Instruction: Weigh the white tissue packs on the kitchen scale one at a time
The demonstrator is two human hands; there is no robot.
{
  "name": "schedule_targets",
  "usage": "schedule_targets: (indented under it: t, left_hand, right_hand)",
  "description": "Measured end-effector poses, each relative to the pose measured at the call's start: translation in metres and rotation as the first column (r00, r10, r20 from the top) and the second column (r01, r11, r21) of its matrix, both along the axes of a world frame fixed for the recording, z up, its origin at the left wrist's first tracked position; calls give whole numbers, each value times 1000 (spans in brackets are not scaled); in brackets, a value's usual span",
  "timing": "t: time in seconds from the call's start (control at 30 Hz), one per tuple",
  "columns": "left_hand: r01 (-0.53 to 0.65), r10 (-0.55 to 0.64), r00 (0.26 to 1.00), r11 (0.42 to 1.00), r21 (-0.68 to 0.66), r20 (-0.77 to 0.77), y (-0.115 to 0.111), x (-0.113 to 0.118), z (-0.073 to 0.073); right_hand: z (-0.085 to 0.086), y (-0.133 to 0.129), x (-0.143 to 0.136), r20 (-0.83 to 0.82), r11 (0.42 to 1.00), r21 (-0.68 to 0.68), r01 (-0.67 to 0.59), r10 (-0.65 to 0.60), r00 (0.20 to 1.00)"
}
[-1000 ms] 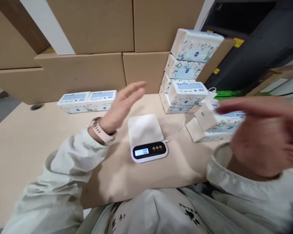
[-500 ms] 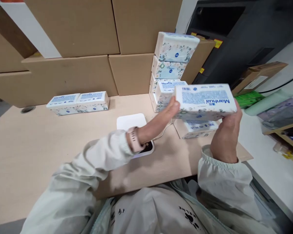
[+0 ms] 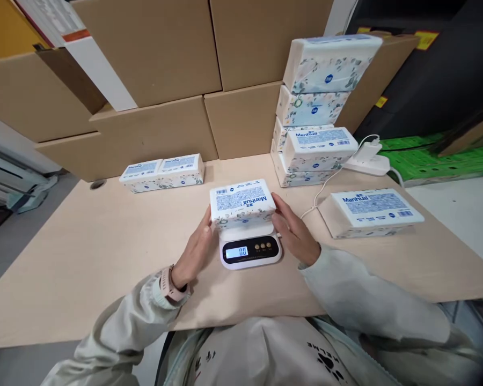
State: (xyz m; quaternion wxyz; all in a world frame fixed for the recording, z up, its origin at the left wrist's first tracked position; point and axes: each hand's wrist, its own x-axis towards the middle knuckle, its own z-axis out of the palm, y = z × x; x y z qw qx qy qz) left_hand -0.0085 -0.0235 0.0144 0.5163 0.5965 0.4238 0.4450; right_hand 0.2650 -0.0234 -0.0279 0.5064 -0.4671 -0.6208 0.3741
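Note:
A white and blue pack of tissues [image 3: 243,201], its Manhua print upside down to me, is held level between my two hands just over the plate of a white digital scale [image 3: 251,261]. My left hand [image 3: 195,246] is closed on the pack's left end, and my right hand [image 3: 293,228] grips the right end. Whether the pack touches the plate I cannot tell. The scale's lit display [image 3: 236,252] reads 0.0. To the right of my right hand lies another tissue pack [image 3: 376,212], flat on the table.
Several tissue packs [image 3: 314,110] are stacked at the back right. Two packs [image 3: 163,172] lie end to end at the back left. Cardboard boxes [image 3: 156,131] line the table's rear. A white cable [image 3: 317,195] runs from the scale area to a power strip [image 3: 368,160].
Both hands have carried the tissue pack left and down, from above the right side of the table to over the scale. The camera view has shifted, and the scale's display now shows.

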Motion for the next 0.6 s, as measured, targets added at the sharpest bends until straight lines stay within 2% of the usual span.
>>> schedule_targets:
  t: [0.1,0.17,0.23,0.43,0.6]
  left_hand:
    - [-205,210,975,976,-71,77,6,-14,-27]
    - [-267,285,949,954,-139,133,11,-22,-41]
    - [-293,324,930,939,-183,174,15,-27,-48]
    - [-331,375,904,918,-217,207,18,-26,-48]
    - [-325,373,902,918,-228,218,18,-24,-47]
  right_hand:
    - [-3,0,10,-55,985,16,170,-169,984]
    - [-2,0,16,-82,969,8,248,-246,966]
    - [0,1,20,-98,953,-6,304,-303,948]
    - [9,-3,19,-83,940,-24,341,-342,936]
    - [6,-7,20,-79,944,-7,329,-329,941]
